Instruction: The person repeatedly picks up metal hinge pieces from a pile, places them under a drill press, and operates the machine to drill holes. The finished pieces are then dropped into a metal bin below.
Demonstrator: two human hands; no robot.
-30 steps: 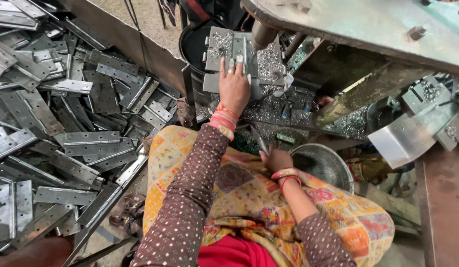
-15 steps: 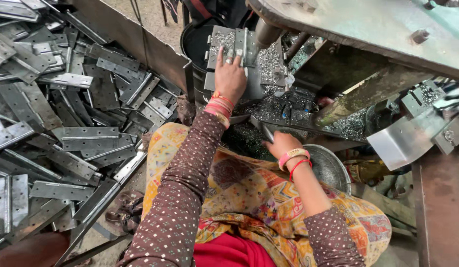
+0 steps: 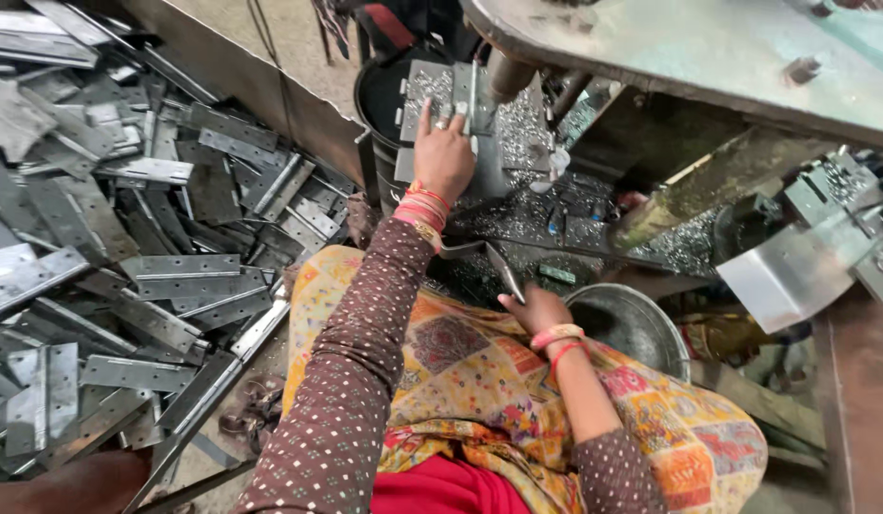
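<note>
My left hand (image 3: 443, 152) reaches forward and rests flat, fingers spread, on a grey metal hinge plate (image 3: 432, 100) lying on the bed of a press machine, just left of the machine's round ram (image 3: 510, 74). My right hand (image 3: 535, 309) is close to my lap and grips a narrow flat metal strip (image 3: 503, 268) that points up and forward. Bangles are on both wrists. My knees, under patterned yellow cloth, fill the lower middle.
A large heap of flat metal hinge plates (image 3: 146, 247) lies on the floor at left. A round steel bowl (image 3: 632, 324) sits by my right knee. The machine's grey-green frame (image 3: 708, 57) overhangs at top right; metal chips (image 3: 536, 214) litter its base.
My right hand has lifted from my lap, bringing a metal strip up and forward. My left hand has stayed on the plate at the press.
</note>
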